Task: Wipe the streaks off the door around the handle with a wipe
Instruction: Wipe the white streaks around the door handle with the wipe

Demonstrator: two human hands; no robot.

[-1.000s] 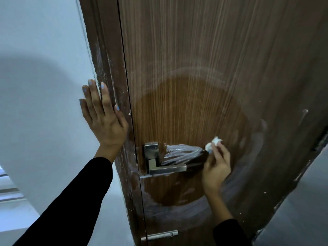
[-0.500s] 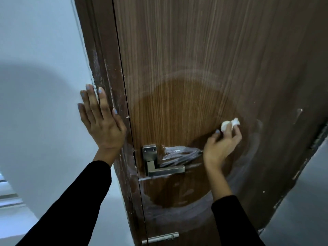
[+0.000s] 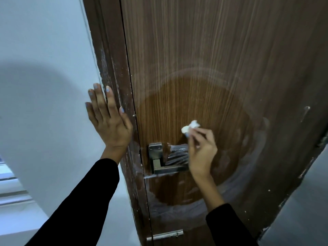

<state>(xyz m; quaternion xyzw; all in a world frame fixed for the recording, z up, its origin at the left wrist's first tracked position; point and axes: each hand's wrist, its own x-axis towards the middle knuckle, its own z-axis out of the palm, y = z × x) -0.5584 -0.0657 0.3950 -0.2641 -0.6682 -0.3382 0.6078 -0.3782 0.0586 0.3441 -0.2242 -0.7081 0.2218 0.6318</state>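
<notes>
Head view: right hand [image 3: 201, 150] pinches a balled wipe [image 3: 190, 128] against the door [image 3: 195, 59] just above the handle [image 3: 168, 159], fingertip grip likely for pressure. Left hand [image 3: 109, 121] spread flat, empty, across wall [image 3: 44, 68] and frame [image 3: 110, 50], probably bracing. Hazy streaks [image 3: 255, 157] ring the cleaned patch.

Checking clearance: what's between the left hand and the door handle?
Head view: the streaked brown door frame and the dark gap at the door's edge separate the left hand from the handle.
</notes>
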